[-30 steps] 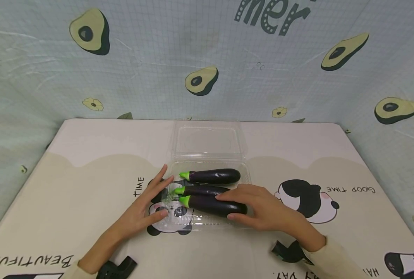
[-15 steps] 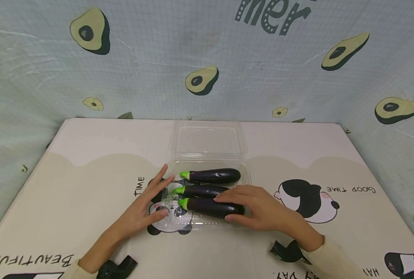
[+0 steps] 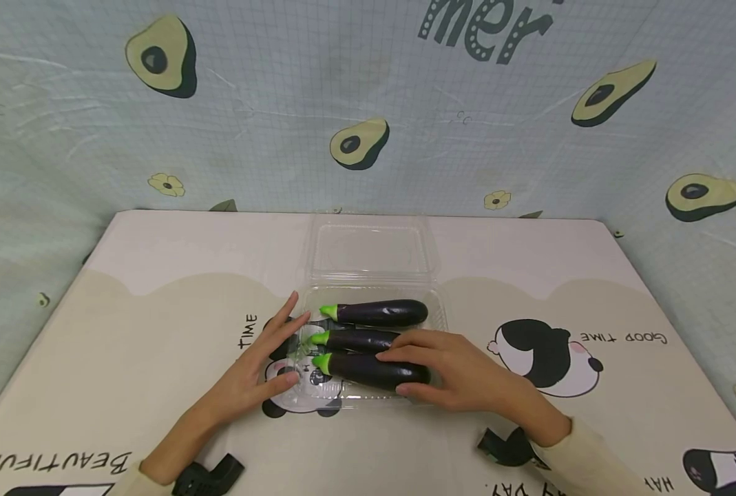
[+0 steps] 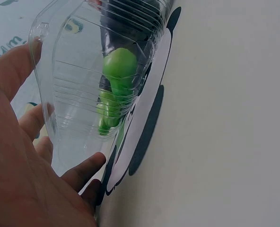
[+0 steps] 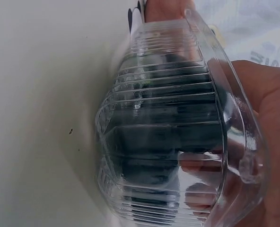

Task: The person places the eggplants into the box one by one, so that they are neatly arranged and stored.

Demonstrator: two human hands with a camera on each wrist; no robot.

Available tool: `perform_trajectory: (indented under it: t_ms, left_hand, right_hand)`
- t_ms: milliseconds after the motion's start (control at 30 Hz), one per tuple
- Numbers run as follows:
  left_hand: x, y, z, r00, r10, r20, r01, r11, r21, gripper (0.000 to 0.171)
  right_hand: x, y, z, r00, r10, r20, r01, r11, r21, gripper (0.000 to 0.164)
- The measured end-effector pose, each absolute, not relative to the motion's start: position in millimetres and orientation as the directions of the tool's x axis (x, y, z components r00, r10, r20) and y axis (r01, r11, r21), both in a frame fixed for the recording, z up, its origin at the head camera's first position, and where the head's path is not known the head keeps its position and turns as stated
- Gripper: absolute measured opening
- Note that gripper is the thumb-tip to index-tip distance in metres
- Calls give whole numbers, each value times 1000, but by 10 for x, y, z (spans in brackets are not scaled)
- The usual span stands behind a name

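Observation:
Three dark purple eggplants with green stems lie side by side in a clear plastic clamshell box (image 3: 438, 320) in the head view. My right hand (image 3: 454, 372) reaches over the box's right side and grips the near eggplant (image 3: 358, 369) between thumb and fingers. Beyond it lie the middle eggplant (image 3: 358, 339) and the far eggplant (image 3: 383, 313), stems pointing left. My left hand (image 3: 250, 372) has its fingers spread along the box's left edge; in the left wrist view fingertips (image 4: 36, 49) touch the clear rim (image 4: 48, 90). Ribbed plastic blurs the right hand's fingers in the right wrist view.
The box's clear lid (image 3: 370, 248) lies folded back toward the table's far edge. A printed cloth (image 3: 591, 441) with cartoon dogs and lettering covers the table. Behind it hangs an avocado-patterned curtain (image 3: 250, 138). Black wrist devices (image 3: 209, 475) sit by both forearms.
The near eggplant has slid slightly left inside the box, together with my right hand. My left hand, the other eggplants and the box have stayed in place.

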State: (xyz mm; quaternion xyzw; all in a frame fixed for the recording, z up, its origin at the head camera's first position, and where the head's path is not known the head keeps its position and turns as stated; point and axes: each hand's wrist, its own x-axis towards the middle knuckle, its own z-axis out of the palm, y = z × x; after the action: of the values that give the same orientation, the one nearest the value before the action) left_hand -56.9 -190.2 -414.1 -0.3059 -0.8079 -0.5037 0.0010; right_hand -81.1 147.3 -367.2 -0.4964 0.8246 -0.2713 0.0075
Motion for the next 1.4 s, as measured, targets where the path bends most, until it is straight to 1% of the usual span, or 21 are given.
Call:
perform_trajectory:
  t_ms: [433, 833, 1233, 1400]
  left_hand:
    - [-567, -1904, -4123, -818, 494, 295, 487, 319, 813, 74]
    - [-570, -1903, -4132, -816, 494, 299, 485, 305, 819, 74]
    - [-566, -1901, -4124, -812, 500, 302, 491, 302, 817, 75]
    - [-566, -1899, -4126, -813, 498, 302, 490, 303, 818, 75]
  right_hand:
    - [-835, 1461, -3637, -523, -831, 189, -797, 398, -454, 39]
    - [-855, 1468, -3658, -502, -838, 214, -820, 383, -424, 37]
    - [-848, 1461, -3661, -507, -838, 201, -820, 397, -411, 37]
    - [-850, 1447, -3656, -492, -847, 203, -831, 386, -402, 30]
